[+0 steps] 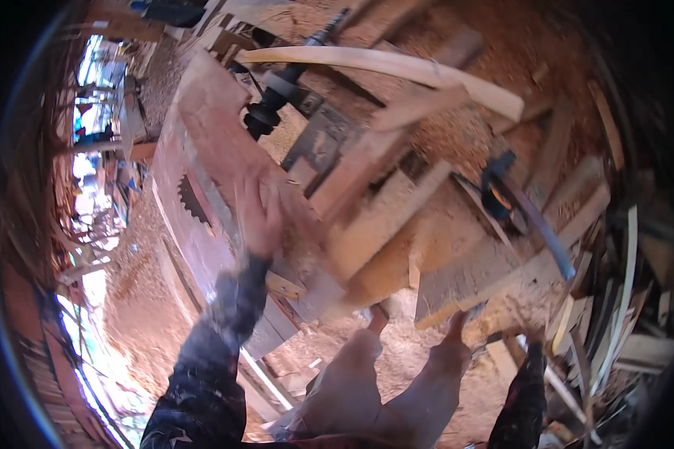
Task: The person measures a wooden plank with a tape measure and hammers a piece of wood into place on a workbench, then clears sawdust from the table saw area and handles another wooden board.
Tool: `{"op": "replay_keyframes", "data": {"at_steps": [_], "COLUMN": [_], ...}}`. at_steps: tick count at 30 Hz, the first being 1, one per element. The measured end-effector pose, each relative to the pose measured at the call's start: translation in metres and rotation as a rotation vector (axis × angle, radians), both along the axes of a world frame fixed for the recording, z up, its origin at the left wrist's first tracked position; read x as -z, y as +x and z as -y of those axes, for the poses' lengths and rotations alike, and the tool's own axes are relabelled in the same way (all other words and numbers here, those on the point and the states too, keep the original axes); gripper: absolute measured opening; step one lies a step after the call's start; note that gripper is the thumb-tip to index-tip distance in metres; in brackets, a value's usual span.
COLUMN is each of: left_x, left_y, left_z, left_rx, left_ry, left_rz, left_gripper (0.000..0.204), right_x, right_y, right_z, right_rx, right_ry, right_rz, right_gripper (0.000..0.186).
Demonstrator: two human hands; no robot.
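Note:
My left hand (260,224) reaches out over a dusty saw table (202,101), its fingers stretched out and smeared a little by motion. It lies just right of a toothed circular saw blade (193,200) that stands up through the table. A narrow wooden strip (216,196) runs between blade and hand; whether my fingers touch it I cannot tell. Low on the right, my right hand (530,334) hangs beside my leg, near loose wood offcuts. It is dim and blurred, so its fingers and anything in them do not show.
Behind the table sits a black machine shaft (273,101), with a long curved piece of wood (397,63) beyond it. A dark tool with an orange part (496,196) rests on planks at right. A thick board (464,280) lies before my feet. Scrap wood (614,322) crowds the right side.

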State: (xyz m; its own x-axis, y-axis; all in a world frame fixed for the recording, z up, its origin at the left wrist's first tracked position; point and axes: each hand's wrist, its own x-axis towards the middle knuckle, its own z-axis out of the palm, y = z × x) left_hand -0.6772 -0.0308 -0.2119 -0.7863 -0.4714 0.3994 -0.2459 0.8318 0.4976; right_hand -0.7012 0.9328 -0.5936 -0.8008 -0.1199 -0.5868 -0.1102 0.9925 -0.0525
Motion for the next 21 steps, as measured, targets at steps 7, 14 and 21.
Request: {"op": "replay_keyframes", "data": {"at_steps": [7, 14, 21], "left_x": [0.029, 0.071, 0.066], "left_y": [-0.027, -0.014, -0.05], "left_z": [0.248, 0.243, 0.251], "left_rx": [-0.881, -0.879, -0.876], "left_ry": [-0.066, -0.172, -0.085], "left_rz": [0.351, 0.319, 0.304], "left_gripper": [0.038, 0.045, 0.035], "right_x": [-0.336, -0.482, -0.352], "right_y": [-0.065, -0.251, -0.329], "right_z": [0.351, 0.981, 1.353], "right_rx": [0.154, -0.96, -1.374], "right_ry": [-0.21, -0.974, -0.265], "right_rz": [0.034, -0.413, -0.698], "right_gripper": [0.029, 0.019, 0.024]}}
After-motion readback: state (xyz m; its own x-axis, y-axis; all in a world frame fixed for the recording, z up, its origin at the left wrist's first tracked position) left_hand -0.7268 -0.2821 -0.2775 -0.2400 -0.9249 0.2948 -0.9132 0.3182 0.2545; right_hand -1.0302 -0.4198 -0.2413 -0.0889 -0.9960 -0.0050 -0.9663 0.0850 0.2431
